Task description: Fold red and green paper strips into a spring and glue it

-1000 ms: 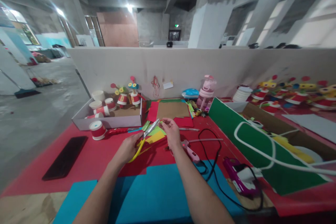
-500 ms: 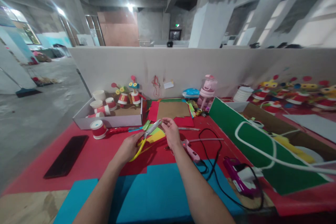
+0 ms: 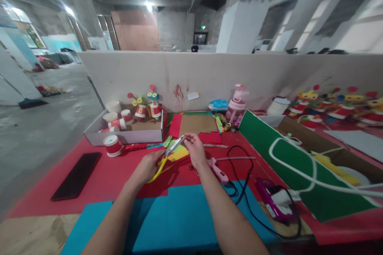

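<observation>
My left hand (image 3: 149,166) is closed on a pair of scissors (image 3: 174,146) with yellow handles, their blades pointing up and to the right. The blade tips reach the fingers of my right hand (image 3: 195,150), which are pinched together. A tiny reddish bit shows at those fingertips, too small to name. Under the scissors lie yellow paper pieces (image 3: 180,153) and green scraps on the red tabletop. Just right of my right wrist rests a pink glue gun (image 3: 219,172) with a black cord.
At the left are a black phone (image 3: 77,176), a red-and-white paper cup (image 3: 113,146) and a white box (image 3: 125,138) with cups and two cup figures. A green-sided box (image 3: 287,159), a white cable and a purple power strip (image 3: 275,202) stand right. Blue sheets (image 3: 179,219) cover the front.
Both hands stay in nearly the same place. The scissor blades look slightly closer together, and a reddish bit shows at the tips. The whole view has shifted very slightly.
</observation>
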### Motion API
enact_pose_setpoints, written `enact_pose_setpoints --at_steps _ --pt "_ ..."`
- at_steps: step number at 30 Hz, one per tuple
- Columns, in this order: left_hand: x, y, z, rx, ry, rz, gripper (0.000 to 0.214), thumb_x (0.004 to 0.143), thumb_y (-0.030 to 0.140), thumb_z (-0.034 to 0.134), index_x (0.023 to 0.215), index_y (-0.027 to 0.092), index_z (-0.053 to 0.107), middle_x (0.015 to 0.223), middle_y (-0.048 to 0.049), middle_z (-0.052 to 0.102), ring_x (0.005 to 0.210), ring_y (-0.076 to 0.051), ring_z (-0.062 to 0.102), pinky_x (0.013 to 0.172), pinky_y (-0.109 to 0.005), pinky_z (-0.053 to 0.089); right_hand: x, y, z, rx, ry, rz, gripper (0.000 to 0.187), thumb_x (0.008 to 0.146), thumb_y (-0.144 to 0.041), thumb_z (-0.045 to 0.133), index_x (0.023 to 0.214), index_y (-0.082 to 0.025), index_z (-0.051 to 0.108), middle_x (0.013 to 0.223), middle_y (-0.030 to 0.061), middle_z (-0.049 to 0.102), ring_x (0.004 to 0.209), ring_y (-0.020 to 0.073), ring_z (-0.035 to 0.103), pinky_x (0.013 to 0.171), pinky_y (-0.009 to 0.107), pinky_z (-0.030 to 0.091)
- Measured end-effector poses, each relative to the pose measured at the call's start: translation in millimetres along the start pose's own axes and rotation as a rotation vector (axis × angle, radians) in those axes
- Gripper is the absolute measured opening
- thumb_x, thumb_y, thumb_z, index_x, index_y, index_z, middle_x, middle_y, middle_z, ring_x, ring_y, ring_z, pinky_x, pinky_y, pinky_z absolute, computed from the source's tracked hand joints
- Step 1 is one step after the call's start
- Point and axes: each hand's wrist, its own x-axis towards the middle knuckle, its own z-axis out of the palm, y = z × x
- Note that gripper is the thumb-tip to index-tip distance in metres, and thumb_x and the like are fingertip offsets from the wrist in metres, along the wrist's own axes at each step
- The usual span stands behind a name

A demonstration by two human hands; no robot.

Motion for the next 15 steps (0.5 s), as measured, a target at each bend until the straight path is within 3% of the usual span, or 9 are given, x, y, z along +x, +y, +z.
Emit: enact_pose_setpoints --at_steps 15 --pt "-2.1 9.4 -7.9 -0.007 0.003 -0.026 0.048 0.078 0.011 0.044 0.123 0.020 0.056 0.103 -0.0086 0.069 0.087 -0.021 0.064 0.072 -0.025 0.045 -0.1 -0.2 1.0 0.008 0.003 0.013 0.027 0.065 -0.021 0.071 0.090 -0.019 0.060 0.086 0.0006 0.063 0.084 0.0125 0.061 0.081 0.030 0.054"
